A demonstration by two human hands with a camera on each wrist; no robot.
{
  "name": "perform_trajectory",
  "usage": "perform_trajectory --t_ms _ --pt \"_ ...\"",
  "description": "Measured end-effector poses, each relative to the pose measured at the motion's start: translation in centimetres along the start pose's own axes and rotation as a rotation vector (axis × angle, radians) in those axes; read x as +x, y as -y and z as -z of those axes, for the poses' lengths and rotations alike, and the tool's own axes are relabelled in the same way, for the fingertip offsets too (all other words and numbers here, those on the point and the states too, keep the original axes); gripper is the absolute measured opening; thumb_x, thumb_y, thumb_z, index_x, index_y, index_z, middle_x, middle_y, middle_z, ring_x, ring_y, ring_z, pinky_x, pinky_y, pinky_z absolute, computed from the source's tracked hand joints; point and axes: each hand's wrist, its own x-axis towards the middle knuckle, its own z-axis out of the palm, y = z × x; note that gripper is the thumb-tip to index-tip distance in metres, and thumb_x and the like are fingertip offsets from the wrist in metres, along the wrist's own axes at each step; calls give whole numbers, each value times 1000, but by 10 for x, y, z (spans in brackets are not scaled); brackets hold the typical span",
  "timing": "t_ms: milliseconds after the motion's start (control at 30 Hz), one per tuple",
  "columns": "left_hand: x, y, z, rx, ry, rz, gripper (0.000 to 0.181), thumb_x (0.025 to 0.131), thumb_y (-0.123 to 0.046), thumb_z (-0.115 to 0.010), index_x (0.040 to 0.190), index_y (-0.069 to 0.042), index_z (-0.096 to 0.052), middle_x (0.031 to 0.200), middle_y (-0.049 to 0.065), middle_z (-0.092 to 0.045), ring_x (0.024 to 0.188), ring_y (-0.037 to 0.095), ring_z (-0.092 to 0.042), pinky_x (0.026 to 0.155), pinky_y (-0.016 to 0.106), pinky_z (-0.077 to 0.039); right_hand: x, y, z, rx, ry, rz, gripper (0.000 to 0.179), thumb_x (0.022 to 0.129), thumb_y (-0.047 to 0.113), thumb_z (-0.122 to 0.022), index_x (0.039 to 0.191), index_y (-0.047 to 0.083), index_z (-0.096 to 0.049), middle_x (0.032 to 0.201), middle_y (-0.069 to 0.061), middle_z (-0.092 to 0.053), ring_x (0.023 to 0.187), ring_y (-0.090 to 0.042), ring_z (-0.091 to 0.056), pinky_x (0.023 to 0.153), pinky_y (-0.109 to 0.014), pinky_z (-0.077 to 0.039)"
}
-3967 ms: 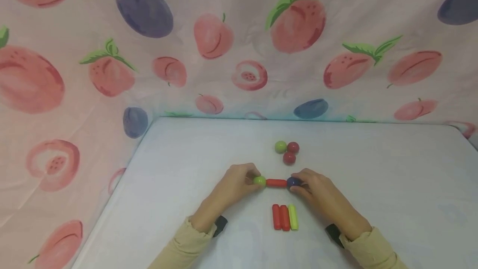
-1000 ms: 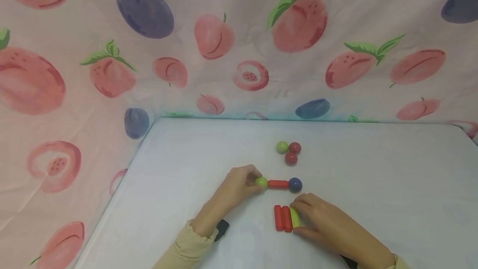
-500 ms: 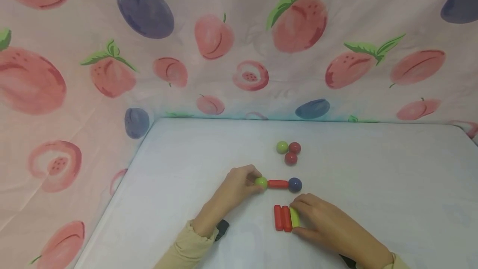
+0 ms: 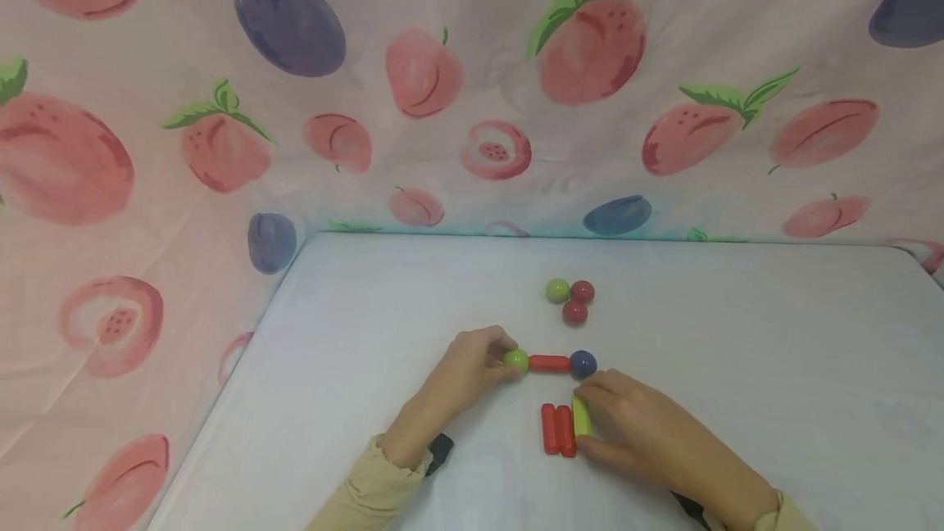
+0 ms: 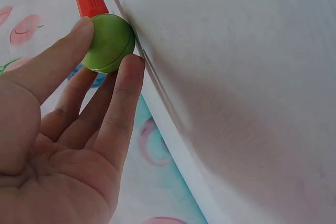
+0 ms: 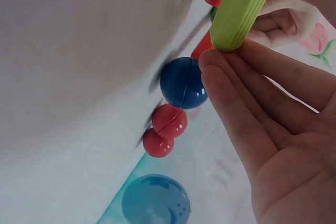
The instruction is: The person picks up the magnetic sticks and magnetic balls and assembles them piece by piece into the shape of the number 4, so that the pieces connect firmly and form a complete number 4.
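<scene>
My left hand [image 4: 465,363] pinches a green ball [image 4: 517,361] between thumb and fingertips. A red ribbed stick [image 4: 549,364] joins that ball to a blue ball [image 4: 583,365], the three in one line. Nearer to me, my right hand [image 4: 640,428] grips a yellow-green ribbed stick [image 4: 581,418] by its two ends, with the thumb on the near end. In the right wrist view the yellow-green stick [image 6: 240,11] appears raised off the white surface. Two red sticks lie side by side just left of it, the left one [image 4: 550,429] and the right one [image 4: 565,431].
Beyond the joined pieces, a loose green ball [image 4: 557,291] and two red balls [image 4: 575,313] sit in a cluster on the white table [image 4: 391,293]. A fruit-print cloth [image 4: 472,64] hangs behind the table and along its left side.
My right hand has left the blue ball, come nearer to me and taken hold of the yellow-green stick, which has just shifted slightly away from me. My left hand keeps its grip.
</scene>
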Motion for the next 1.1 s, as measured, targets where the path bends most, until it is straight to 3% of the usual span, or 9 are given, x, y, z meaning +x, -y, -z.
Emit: perform_trajectory --t_ms 633,1100 --pt "0 0 0 -11 0 5 28 85 -16 -79 110 -8 -69 100 0 -72 91 13 -68 82 28 -57 10 -3 9 27 -177 126 45 76 35 -85 108 8 -70 105 0 -68 96 -14 -64 85 -36 -58" --pt "-2 -2 1 -9 2 12 29 85 -18 -78 111 -9 -69 100 0 -73 90 11 -68 81 25 -56 28 1 16 48 -177 82 48 74 38 -87 111 11 -71 107 1 -68 99 -14 -64 87 -36 -58"
